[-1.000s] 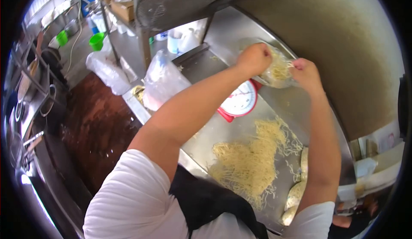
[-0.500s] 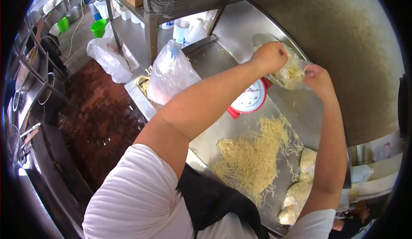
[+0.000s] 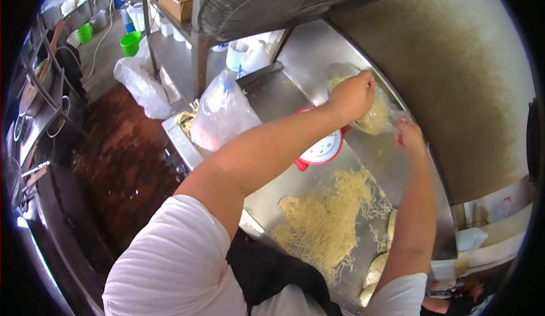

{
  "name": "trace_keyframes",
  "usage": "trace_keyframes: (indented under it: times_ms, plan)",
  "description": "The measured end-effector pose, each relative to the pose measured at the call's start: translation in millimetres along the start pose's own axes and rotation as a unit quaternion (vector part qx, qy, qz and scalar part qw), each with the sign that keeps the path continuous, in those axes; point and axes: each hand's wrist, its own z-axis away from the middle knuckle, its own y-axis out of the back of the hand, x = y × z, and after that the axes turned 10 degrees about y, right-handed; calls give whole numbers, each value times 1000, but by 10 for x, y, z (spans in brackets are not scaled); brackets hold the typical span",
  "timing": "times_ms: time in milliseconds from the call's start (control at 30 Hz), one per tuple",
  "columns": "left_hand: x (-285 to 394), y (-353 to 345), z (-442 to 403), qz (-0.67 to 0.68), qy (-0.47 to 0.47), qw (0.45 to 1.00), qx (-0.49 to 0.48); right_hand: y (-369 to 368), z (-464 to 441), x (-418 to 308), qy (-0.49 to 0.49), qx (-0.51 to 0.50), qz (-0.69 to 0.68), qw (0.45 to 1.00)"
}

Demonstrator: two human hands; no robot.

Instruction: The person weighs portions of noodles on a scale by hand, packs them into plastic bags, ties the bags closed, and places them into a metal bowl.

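A clear plastic bag of noodles is stretched between my hands above the far side of the metal tray, behind the scale. My left hand is closed at the bag's left side, its fingertips partly hidden. My right hand pinches the gathered end of the bag at the right. Partly covered by my left forearm is a red kitchen scale with a white dial. Loose yellow noodles lie heaped on the metal tray nearer to me. Filled bags of noodles rest by my right forearm.
A knotted plastic bag sits at the tray's left edge. Above it, a large fan juts out beside a metal shelf. A wall rises behind the tray. The wet reddish floor lies left.
The view has shifted slightly, so the tray appears lower. My right hand has moved down relative to my left, still at the bag's end, and the bag hangs lower between them.
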Motion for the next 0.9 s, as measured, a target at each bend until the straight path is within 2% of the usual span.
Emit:
trace_keyframes:
  times_ms: [33, 100, 133, 200, 267, 367, 433, 467, 567, 633, 700, 733, 767, 867, 900]
  plan:
    - [70, 19, -44, 2, -8, 1000, 20, 28, -37, -112, 11, 41, -109, 993]
    - [189, 55, -143, 4, -16, 998, 55, 7, -164, -479, 28, 117, -322, 939]
    - [164, 23, -271, 51, -77, 992, 85, 48, -148, -723, 67, 112, -330, 935]
    - [373, 98, -428, 56, -106, 984, 133, 108, 90, -1275, 126, 110, -338, 926]
    - [570, 216, -528, 67, -206, 958, 190, 223, 350, -1697, 190, 112, -340, 914]
    - [940, 502, -572, 47, -248, 946, 205, 618, 595, -1914, 274, 72, -372, 884]
    - [1111, 612, -507, 92, -314, 912, 249, 874, 772, -1897, 278, 23, -393, 876]
    - [1183, 683, -372, 119, -284, 931, 194, 926, 854, -1822, 281, -3, -403, 871]
    - [1159, 802, 83, 109, -280, 943, 141, 812, 1194, -1481, 205, 38, -376, 903]
    - [885, 924, 407, 106, -191, 976, -18, 404, 1593, -1145, 157, 84, -334, 926]
    - [593, 1001, 1000, 92, -95, 991, -37, 270, 1688, -312, 53, -85, -436, 894]
    - [350, 1010, 1294, 71, -76, 993, -49, 44, 1889, -146, 32, -83, -355, 931]
    - [69, 1019, 1580, 50, -57, 995, -61, -134, 2050, 72, -7, -124, -288, 950]
    - [-714, 1170, 2307, -32, 44, 988, -142, -550, 2418, 850, -68, -217, -155, 961]
    - [-746, 1205, 2436, 31, 105, 985, -134, -547, 2513, 910, -63, -198, -179, 962]
